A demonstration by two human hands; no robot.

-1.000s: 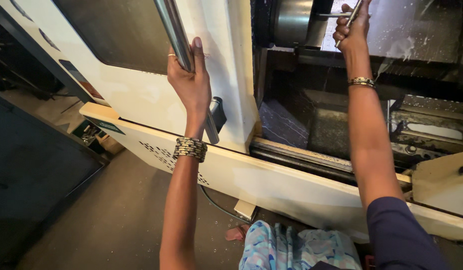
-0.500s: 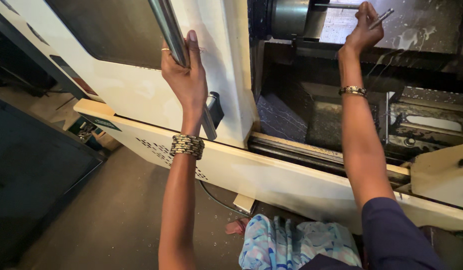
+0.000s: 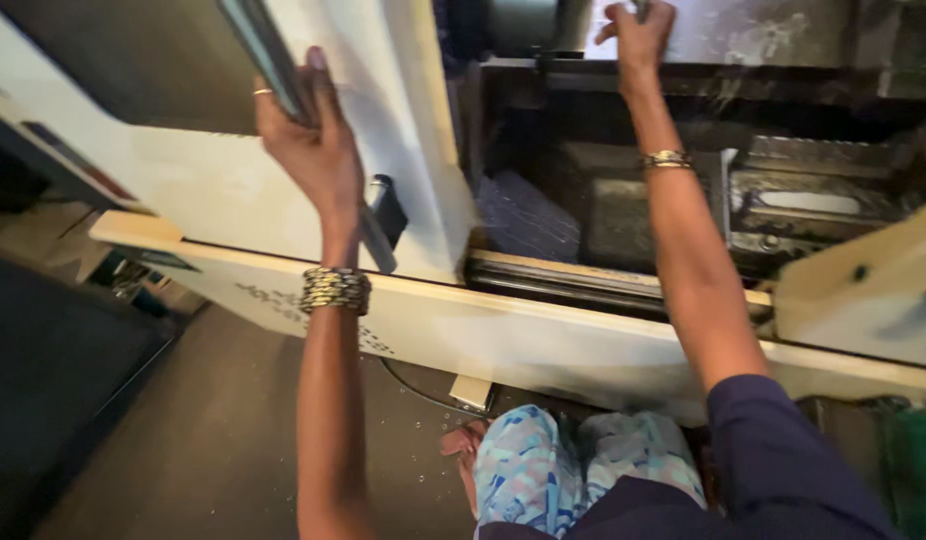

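Observation:
My left hand (image 3: 308,150) is wrapped around the long steel handle bar (image 3: 268,55) on the cream sliding door (image 3: 408,120) of a metalworking machine. A beaded bracelet sits on that wrist. My right hand (image 3: 638,35) reaches far into the open machine bay, beside the round steel chuck (image 3: 523,25). Its fingers are closed on a thin metal tool (image 3: 640,8) that the top edge of the frame mostly cuts off. A metal bangle circles that forearm.
Inside the bay lie a dark machine bed (image 3: 623,215) and a grey tool block (image 3: 813,205). The cream lower rail (image 3: 543,330) runs across in front of my patterned trousers (image 3: 543,470). A cable (image 3: 423,390) trails on the concrete floor (image 3: 203,430) to the left.
My right hand has moved up and deeper toward the chuck with the thin tool. My left hand has stayed on the handle bar.

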